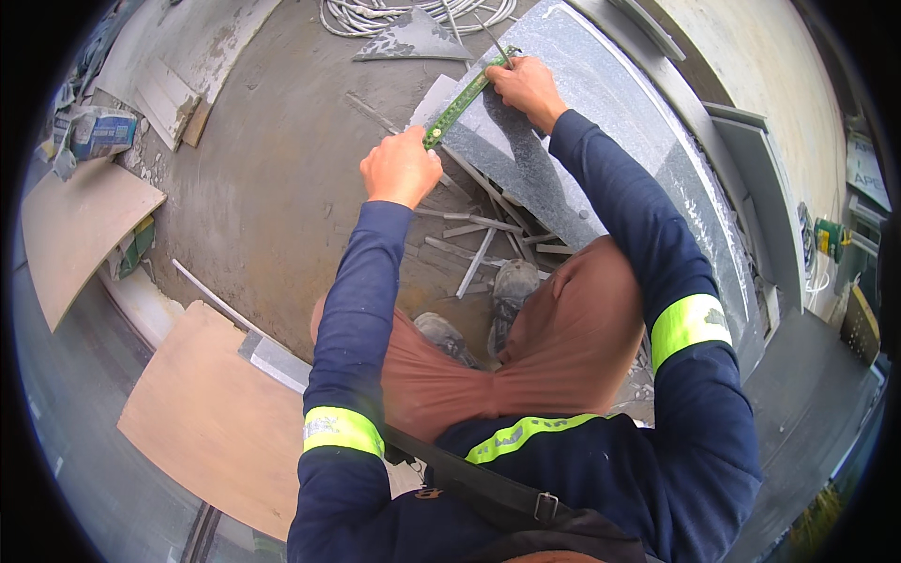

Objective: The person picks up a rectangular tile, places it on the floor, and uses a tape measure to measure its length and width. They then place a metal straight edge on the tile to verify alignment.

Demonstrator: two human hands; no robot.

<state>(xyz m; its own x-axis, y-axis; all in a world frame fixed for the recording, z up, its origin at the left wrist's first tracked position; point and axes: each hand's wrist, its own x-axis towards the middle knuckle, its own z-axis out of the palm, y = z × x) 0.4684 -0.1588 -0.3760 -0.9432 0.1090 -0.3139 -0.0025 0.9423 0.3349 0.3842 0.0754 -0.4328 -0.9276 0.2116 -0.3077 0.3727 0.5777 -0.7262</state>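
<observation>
My left hand (402,169) is closed round the lower end of a narrow green strip (460,104) with dark marks or holes along it, ruler-like in shape. At the strip's upper end, the fingers of my right hand (530,92) are closed on it. A thin dark stick (494,39) juts up beside those fingers; its kind is unclear. The strip slants across the left edge of a speckled grey stone slab (610,80) in front of me, and whether it touches the slab I cannot tell. My right arm casts a shadow over the stone.
Narrow stone offcuts (477,263) lie between my boots (514,286) and the slab. A triangular stone piece (413,38) and coiled hose (375,17) are at the far side. Boards (225,413) lie left; more grey slabs (765,178) and a green-and-yellow tool (830,239) are right.
</observation>
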